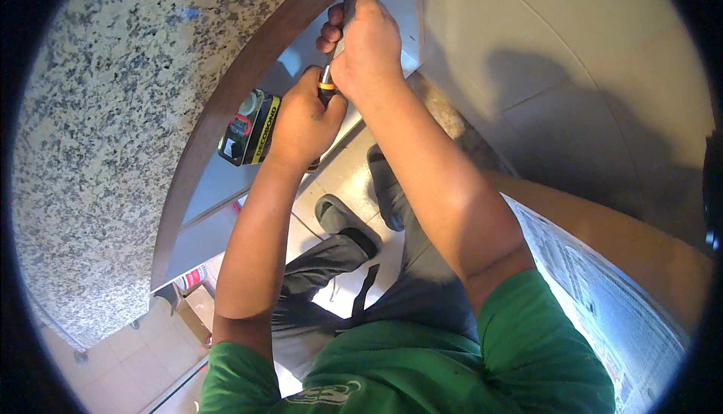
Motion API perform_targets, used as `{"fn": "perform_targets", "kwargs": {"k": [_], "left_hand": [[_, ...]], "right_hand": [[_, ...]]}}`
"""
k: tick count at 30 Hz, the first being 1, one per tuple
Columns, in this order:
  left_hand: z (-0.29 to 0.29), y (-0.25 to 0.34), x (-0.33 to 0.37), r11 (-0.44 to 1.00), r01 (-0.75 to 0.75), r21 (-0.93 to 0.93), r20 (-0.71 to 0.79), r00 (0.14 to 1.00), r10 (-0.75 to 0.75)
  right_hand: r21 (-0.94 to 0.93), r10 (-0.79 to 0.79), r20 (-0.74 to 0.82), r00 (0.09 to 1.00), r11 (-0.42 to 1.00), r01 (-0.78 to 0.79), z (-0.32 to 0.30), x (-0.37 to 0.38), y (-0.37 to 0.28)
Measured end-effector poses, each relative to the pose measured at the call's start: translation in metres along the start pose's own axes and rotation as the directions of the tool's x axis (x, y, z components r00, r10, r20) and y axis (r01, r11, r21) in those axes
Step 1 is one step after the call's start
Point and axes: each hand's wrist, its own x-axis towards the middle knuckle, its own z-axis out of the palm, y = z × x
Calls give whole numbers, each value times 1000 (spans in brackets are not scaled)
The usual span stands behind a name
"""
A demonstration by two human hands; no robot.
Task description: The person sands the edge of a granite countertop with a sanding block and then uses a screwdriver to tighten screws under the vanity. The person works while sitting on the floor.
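Note:
My left hand (pixel 303 124) is closed round the dark handle of a hand tool (pixel 326 85), which has a yellow ring and a shiny metal collar. Further along the same line, my right hand (pixel 373 45) wraps a long grey part (pixel 339 44) that seems to continue from the collar. Fingers hide most of it, so its exact kind does not show. The far end reaches close under the curved wooden edge (pixel 197 132) of a counter. Just left of my left hand stands a black and yellow rectangular tin (pixel 245 143) with a round cap.
A speckled granite-like countertop (pixel 113 128) fills the left side. Beige wall tiles (pixel 527 53) rise at the right, and a brown panel (pixel 633 233) with newspaper (pixel 584 271) lies by my right elbow. Below are my sandalled feet (pixel 343 222), a cardboard box (pixel 197 310) and a red-and-white container (pixel 193 277).

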Motion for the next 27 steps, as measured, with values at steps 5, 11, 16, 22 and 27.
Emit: {"fn": "perform_targets", "kwargs": {"k": [5, 11, 16, 22, 27], "left_hand": [[1, 1, 5, 999, -36, 41, -4, 999, 36], [6, 4, 12, 1000, 1, -5, -4, 1000, -1], [5, -4, -5, 998, 59, -29, 15, 998, -58], [7, -6, -6, 997, 38, -67, -18, 999, -39], [2, -6, -8, 998, 59, -2, 9, 998, -58]], "right_hand": [[35, 5, -7, 1000, 999, -5, -1, 10, -4], [6, 20, -34, 999, 1000, -20, 0, 11, -11], [76, 97, -9, 995, 992, -96, -6, 1, 2], [31, 58, -50, 997, 998, -57, 0, -1, 2], [57, 56, -23, 998, 997, -55, -3, -2, 5]]}}
